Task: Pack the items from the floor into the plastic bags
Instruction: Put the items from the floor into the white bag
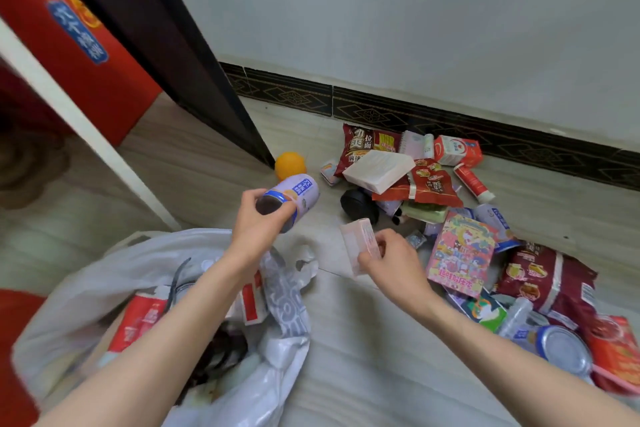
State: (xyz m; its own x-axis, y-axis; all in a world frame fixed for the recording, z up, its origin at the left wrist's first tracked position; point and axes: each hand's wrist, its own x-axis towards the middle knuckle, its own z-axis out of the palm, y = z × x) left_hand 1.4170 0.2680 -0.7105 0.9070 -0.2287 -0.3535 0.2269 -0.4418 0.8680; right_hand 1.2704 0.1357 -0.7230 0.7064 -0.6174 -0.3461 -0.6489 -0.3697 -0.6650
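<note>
My left hand (pixel 258 222) grips a pale purple can (pixel 294 198) with a blue label, held above the far edge of a white plastic bag (pixel 104 288). The bag lies open at the lower left and holds red-and-white packets (pixel 138 322) and other items. My right hand (pixel 391 260) pinches a small pink box (pixel 358 246) just right of the bag. On the floor to the right lies a heap of items: a red noodle packet (pixel 363 146), a white tissue pack (pixel 377 170), a colourful cartoon box (pixel 460 253) and a dark red snack bag (pixel 547 277).
An orange ball (pixel 290 165) rests by the dark door edge (pixel 194 55). A red carton (pixel 86 55) stands at the left behind a white bar (pixel 86 135). A black round object (pixel 356 204), a red tube (pixel 472 182) and another can (pixel 561 350) lie among the heap near the wall's patterned skirting (pixel 415 114).
</note>
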